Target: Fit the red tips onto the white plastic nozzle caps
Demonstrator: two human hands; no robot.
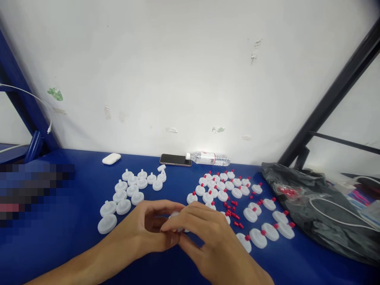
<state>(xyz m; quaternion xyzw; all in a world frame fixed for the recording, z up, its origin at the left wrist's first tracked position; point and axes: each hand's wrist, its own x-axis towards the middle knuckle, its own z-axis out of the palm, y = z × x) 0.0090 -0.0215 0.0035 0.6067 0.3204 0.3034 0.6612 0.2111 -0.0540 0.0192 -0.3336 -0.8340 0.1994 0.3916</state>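
Fingertips of our left hand [142, 231] and right hand [204, 237] pinch one white disc [175, 215] together above the blue surface [74, 245], between plain discs [123, 196] and red-capped ones [237, 190]. We judge it light, rigid, slippery; grip its rim.

Open blue bench [74, 241] lies to the left of the left hand [145, 229], with bare surface running up to the white case [111, 158] by the wall. A cluster of plain white discs [130, 192] blocks the left middle; red-capped discs [225, 186] and loose red caps [233, 211] crowd the right, reaching close to the right hand [208, 237]. A black bag [320, 209] closes off the far right. A phone [175, 160] and a lying bottle [209, 158] line the wall.
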